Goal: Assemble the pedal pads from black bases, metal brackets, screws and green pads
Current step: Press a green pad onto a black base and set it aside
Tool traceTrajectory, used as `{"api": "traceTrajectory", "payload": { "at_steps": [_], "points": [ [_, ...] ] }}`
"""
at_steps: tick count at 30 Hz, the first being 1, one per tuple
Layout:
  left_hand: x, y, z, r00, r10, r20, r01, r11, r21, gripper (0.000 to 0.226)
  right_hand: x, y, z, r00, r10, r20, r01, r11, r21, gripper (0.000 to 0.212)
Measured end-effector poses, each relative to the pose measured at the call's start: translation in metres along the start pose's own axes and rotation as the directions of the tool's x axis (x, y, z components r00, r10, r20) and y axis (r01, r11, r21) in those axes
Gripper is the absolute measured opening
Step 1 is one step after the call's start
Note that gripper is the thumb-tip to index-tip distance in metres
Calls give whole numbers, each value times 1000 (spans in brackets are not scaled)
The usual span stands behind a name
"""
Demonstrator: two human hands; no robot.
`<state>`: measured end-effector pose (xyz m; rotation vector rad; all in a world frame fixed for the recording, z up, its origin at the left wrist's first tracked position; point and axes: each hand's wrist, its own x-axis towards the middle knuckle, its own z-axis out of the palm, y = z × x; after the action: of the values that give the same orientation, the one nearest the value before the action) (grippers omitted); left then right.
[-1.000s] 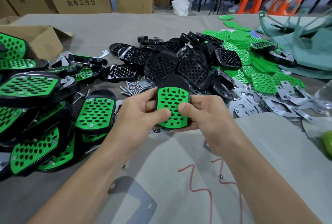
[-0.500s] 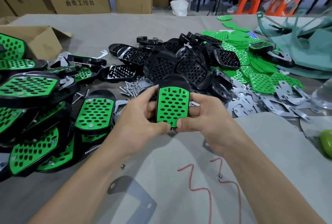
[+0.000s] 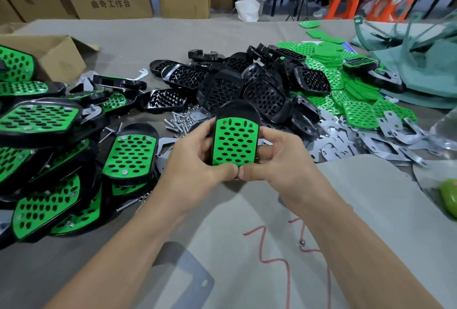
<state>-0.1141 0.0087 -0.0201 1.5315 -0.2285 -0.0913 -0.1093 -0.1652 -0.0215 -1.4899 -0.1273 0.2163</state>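
Observation:
I hold a pedal pad (image 3: pixel 234 141) upright in front of me: a black base with a perforated green pad set in its face. My left hand (image 3: pixel 197 167) grips its left side and my right hand (image 3: pixel 279 162) grips its right side, with both thumbs meeting at its lower edge. Behind it lie a heap of bare black bases (image 3: pixel 247 86), loose screws and nuts (image 3: pixel 179 120), green pads (image 3: pixel 346 95) and metal brackets (image 3: pixel 366 140).
Finished green-and-black pedal pads (image 3: pixel 49 150) are stacked along the left. An open cardboard box (image 3: pixel 49 56) stands at the far left. A clear container (image 3: pixel 445 133) and a green object (image 3: pixel 448 196) sit at the right edge. Grey sheets with red markings cover the near table.
Both thumbs have slid down from the green face to the pad's lower edge and now meet there. The pad has tilted slightly more upright.

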Motion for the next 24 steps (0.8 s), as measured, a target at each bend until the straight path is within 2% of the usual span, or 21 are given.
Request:
{"api": "traceTrajectory", "payload": {
  "at_steps": [6,12,17,24],
  "points": [
    [3,-1,2,999,32,-31,-33,999,-16,73,0,2,-1,1000,-5,16,4,1000,19,57],
    [4,-6,-1,996,-38,-76,30,994,-101,71,2,1,0,999,6,53,-5,1000,-22,61],
    [4,-3,0,998,-68,3,68,993,-101,69,2,2,-4,1000,2,10,-3,1000,26,62],
    [6,-6,0,995,-80,-50,72,987,-145,70,3,3,-5,1000,-7,18,8,1000,-17,60]
  ]
}}
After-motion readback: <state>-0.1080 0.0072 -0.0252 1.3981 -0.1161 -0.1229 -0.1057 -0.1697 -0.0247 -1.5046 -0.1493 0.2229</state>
